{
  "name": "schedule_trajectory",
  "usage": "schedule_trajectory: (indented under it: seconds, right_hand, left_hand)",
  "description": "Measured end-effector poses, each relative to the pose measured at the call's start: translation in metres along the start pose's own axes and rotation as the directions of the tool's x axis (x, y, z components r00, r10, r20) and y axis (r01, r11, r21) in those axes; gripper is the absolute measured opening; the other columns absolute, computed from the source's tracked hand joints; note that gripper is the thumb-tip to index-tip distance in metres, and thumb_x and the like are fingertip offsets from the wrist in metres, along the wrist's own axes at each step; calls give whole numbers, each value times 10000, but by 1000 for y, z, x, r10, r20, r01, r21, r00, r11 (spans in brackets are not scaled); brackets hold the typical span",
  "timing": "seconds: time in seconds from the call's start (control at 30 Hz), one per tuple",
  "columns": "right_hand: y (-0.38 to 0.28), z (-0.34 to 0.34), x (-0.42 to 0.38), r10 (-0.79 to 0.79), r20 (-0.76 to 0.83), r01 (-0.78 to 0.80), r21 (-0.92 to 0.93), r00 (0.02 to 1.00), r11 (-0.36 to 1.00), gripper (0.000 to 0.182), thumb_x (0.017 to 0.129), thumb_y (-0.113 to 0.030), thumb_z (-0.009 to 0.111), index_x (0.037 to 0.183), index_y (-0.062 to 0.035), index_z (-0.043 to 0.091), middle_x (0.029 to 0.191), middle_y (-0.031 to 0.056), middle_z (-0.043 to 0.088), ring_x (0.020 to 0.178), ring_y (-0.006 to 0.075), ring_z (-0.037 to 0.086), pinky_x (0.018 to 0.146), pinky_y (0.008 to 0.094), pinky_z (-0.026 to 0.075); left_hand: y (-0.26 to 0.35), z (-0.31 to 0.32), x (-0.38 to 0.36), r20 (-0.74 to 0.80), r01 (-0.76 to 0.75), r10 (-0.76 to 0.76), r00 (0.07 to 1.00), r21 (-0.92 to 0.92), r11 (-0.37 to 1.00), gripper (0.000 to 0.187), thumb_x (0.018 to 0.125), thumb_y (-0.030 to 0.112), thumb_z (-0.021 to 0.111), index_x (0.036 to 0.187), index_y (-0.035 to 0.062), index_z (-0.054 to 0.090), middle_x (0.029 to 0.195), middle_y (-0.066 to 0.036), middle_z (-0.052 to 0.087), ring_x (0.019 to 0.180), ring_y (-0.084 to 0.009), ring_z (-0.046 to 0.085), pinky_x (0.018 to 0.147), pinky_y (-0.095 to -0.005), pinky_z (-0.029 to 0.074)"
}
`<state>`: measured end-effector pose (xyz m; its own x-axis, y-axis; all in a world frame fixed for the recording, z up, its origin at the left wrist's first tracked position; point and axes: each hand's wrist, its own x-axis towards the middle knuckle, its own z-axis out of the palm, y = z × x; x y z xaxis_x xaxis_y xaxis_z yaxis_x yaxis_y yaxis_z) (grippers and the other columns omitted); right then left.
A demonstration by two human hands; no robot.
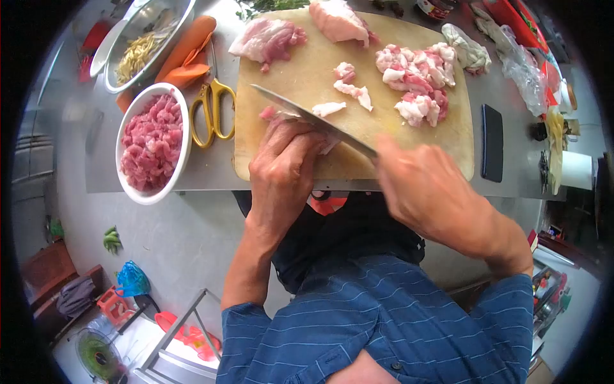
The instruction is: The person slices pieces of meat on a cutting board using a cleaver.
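Mid-slice here, it seems: right hand (425,185) wrapped closed round the knife (313,121), left hand (284,160) bunched, pinning meat (329,143) on the board's (409,160) near left; next stroke looks to demand tucked fingertips

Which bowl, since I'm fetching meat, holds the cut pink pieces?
The white bowl beside the scissors: it holds pink meat, whereas the bowl beyond it holds pale yellow strips.

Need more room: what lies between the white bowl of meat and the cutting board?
Gold-handled scissors lie between the white bowl and cutting board in the head view.
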<state>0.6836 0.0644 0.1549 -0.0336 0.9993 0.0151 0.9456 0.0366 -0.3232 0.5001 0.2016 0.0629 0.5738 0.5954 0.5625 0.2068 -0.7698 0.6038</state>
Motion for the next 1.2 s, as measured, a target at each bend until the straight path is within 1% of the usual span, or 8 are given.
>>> schedule_trajectory:
  seconds: [0.13, 0.23, 0.3, 0.7, 0.83, 0.9, 1.0, 1.2]
  right_hand:
    - [-7, -26, -12, 268, 310, -278, -12, 912, 960, 126, 1043, -99, 630, 1101, -8, 564, 733, 255, 660, 722, 468, 687, 689, 598, 520]
    - [-4, -10, -1, 232, 270, -233, -31, 935, 972, 139, 1019, -82, 654, 1099, -8, 568, 707, 249, 665, 678, 465, 688, 671, 602, 518]
    - [-2, 12, 16, -188, -259, 183, -47, 947, 982, 126, 1003, -74, 646, 1063, -1, 563, 690, 261, 676, 662, 474, 709, 642, 606, 535]
    - [-3, -12, -12, 176, 185, -164, -75, 967, 984, 105, 1006, -81, 603, 1010, 6, 544, 665, 250, 660, 666, 469, 718, 628, 583, 572]
    - [-11, 1, -3, 119, 72, -116, -44, 990, 992, 111, 1008, -84, 611, 1001, 3, 542, 685, 252, 669, 685, 475, 720, 637, 593, 564]
    - [-2, 23, 15, -224, -282, 201, -106, 933, 974, 127, 1005, -94, 630, 1058, 5, 570, 799, 238, 688, 773, 433, 727, 690, 549, 569]
    - [-6, 12, 51, 9, 89, -6, -32, 996, 999, 228, 1003, -106, 650, 1192, 11, 600, 932, 203, 661, 877, 370, 689, 765, 468, 561]
    - [42, -5, 18, 13, -89, -41, -310, 996, 950, 161, 1018, -92, 615, 1110, 34, 656, 865, 243, 706, 866, 415, 735, 758, 514, 589]
  left_hand:
    - [1, 0, 0, 1, 14, -14, 1000, -30, 999, 113, 847, -49, 778, 946, 5, 785, 1001, -123, 759, 975, -317, 756, 961, -415, 590]
    - [-1, -1, 1, 32, -39, 40, 999, -22, 999, 149, 826, -54, 781, 963, 4, 774, 1013, -114, 745, 996, -323, 734, 879, -424, 606]
    - [1, -1, 0, 33, -34, 35, 999, -12, 999, 146, 829, -51, 779, 964, 5, 775, 1011, -115, 747, 993, -324, 735, 878, -425, 606]
    - [-1, -4, -1, 43, 19, -20, 999, 20, 1000, 108, 853, -41, 770, 951, 5, 779, 1003, -126, 750, 989, -335, 737, 886, -432, 599]
    - [1, -3, 0, 59, -14, 13, 998, 13, 1000, 122, 849, -47, 769, 958, 7, 781, 1013, -127, 748, 1004, -335, 735, 900, -437, 596]
    - [6, -5, -1, 63, 7, -8, 998, 19, 1000, 131, 845, -47, 772, 964, 7, 782, 1017, -128, 747, 1007, -335, 735, 906, -438, 595]
    - [5, -5, -2, 56, 18, -19, 998, 25, 1000, 147, 839, -46, 781, 975, 8, 780, 1019, -128, 744, 1007, -334, 733, 912, -439, 593]
    - [1, -1, -5, 16, 1, -1, 1000, 15, 1000, 126, 856, -31, 785, 974, 15, 778, 1009, -115, 746, 1001, -316, 735, 1029, -477, 550]
